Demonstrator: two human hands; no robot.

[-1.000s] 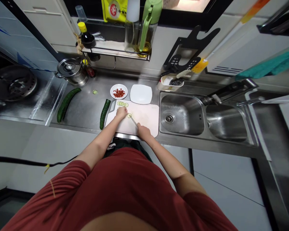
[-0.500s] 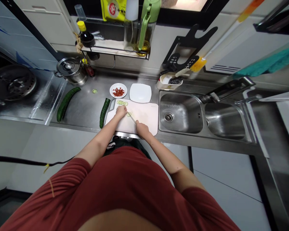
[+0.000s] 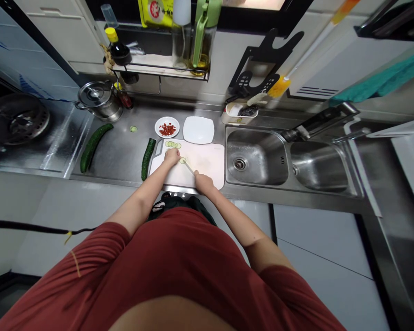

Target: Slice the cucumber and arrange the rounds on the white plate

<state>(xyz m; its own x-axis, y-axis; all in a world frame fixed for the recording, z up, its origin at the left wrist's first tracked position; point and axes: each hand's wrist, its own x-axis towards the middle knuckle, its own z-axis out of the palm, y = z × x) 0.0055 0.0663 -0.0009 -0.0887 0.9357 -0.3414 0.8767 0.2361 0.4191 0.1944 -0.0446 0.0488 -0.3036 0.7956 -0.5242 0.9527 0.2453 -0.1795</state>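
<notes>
My right hand [image 3: 204, 183] is closed round the handle of a knife [image 3: 189, 168], whose blade points up and left over the white cutting board [image 3: 207, 165]. A thin round cucumber slice [image 3: 182, 160] is at the blade's tip. Just left of that slice is my left hand [image 3: 172, 156], its fingers drawn together; whatever they pinch is hidden. Several overlapping cucumber slices [image 3: 173, 144] lie in a row along the board's top left. A cut length of cucumber [image 3: 148, 159] rests beside the board's left edge.
Behind the board stand a plate of chopped red pieces [image 3: 167, 129] and a square white plate [image 3: 198, 130]. A whole cucumber [image 3: 95, 147], small cucumber ends [image 3: 133, 129] and a steel pot [image 3: 99, 102] are leftward. The double sink [image 3: 257, 156] adjoins on the right.
The whole view has shifted slightly. Both hands, the knife and the slice keep almost the same places relative to the board.
</notes>
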